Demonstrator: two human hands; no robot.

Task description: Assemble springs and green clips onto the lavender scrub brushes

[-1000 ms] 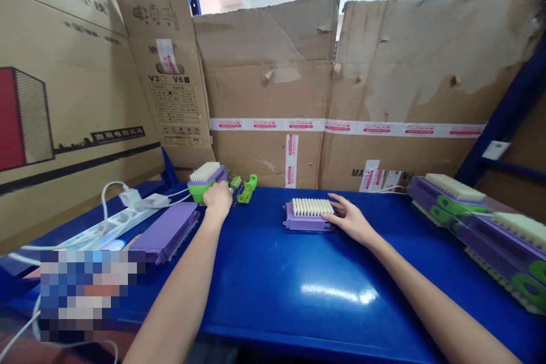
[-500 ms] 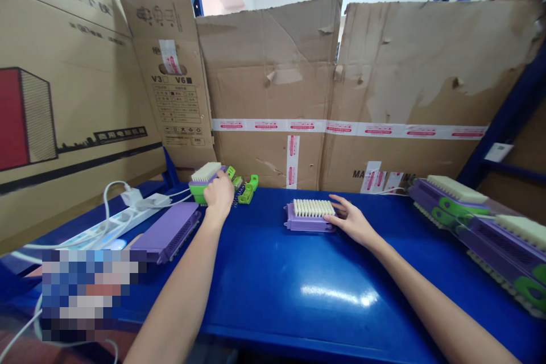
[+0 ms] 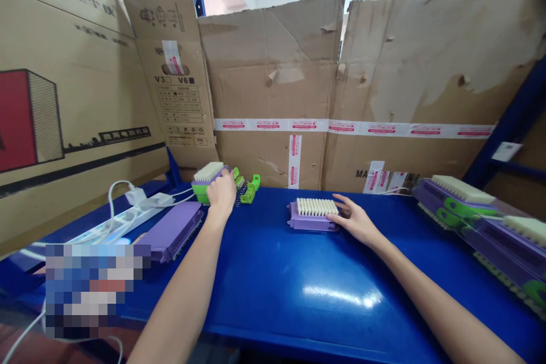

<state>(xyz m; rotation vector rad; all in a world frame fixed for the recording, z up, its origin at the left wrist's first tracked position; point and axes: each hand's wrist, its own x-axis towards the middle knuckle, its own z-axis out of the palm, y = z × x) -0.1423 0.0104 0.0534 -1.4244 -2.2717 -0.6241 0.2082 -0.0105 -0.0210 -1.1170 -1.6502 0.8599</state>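
My right hand (image 3: 357, 222) is at the right end of a purple brush block (image 3: 314, 222) with cream bristles facing up. Its thumb presses the front edge and the other fingers reach behind, partly hidden. At the back left, my left hand (image 3: 222, 193) closes over the right end of a purple and green brush block (image 3: 203, 186), also bristles up; its fingertips are mostly out of sight. Just right of that hand lie green plastic clips (image 3: 251, 189) and what look like small dark springs (image 3: 240, 196).
A purple block (image 3: 174, 230) lies smooth side up at left, beside a white power strip (image 3: 128, 219) with cables. Two purple and green brush assemblies (image 3: 458, 199) stand at right. Cardboard sheets (image 3: 273, 91) wall off the back of the blue table (image 3: 264, 284).
The whole view has shifted slightly sideways. Both hands stay at the same brush blocks, and nothing has visibly been picked up or let go.
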